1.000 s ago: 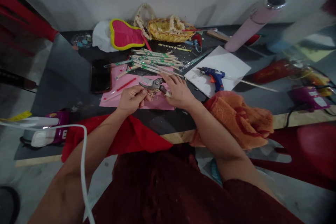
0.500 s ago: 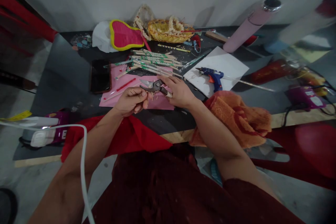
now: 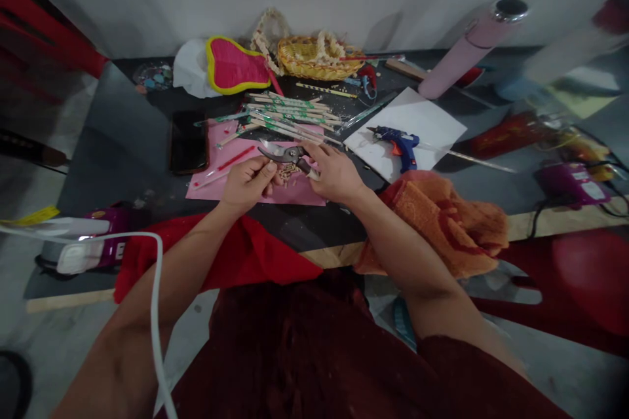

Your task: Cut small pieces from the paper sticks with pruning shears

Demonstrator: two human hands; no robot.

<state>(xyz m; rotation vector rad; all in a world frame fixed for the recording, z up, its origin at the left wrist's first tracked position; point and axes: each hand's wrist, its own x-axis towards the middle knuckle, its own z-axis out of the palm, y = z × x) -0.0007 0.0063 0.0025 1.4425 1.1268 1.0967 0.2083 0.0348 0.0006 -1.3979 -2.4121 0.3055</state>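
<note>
A pair of pruning shears (image 3: pixel 287 154) with steel jaws open and pointing left is held over a pink paper sheet (image 3: pixel 299 196). My right hand (image 3: pixel 334 173) grips the shears' dark handle end. My left hand (image 3: pixel 246 184) sits curled against the jaws, and I cannot tell whether it pinches something small. Small cut pale pieces (image 3: pixel 287 171) lie on the sheet just below the shears. Behind them lies a pile of green-patterned sticks (image 3: pixel 289 111). A blue glue gun (image 3: pixel 396 144) rests on a white sheet (image 3: pixel 417 121) right of my right hand.
A black phone (image 3: pixel 188 142) lies left of the pink sheet. A woven basket (image 3: pixel 309 59) and a pink padded shape (image 3: pixel 230 65) stand at the back. An orange towel (image 3: pixel 442 222) hangs over the table's front edge. A white cable (image 3: pixel 156 288) crosses my left arm.
The shears' jaws have opened wider and tilted slightly, and my left hand has shifted a little. The sticks, glue gun and other table items have not moved apart from slight camera motion.
</note>
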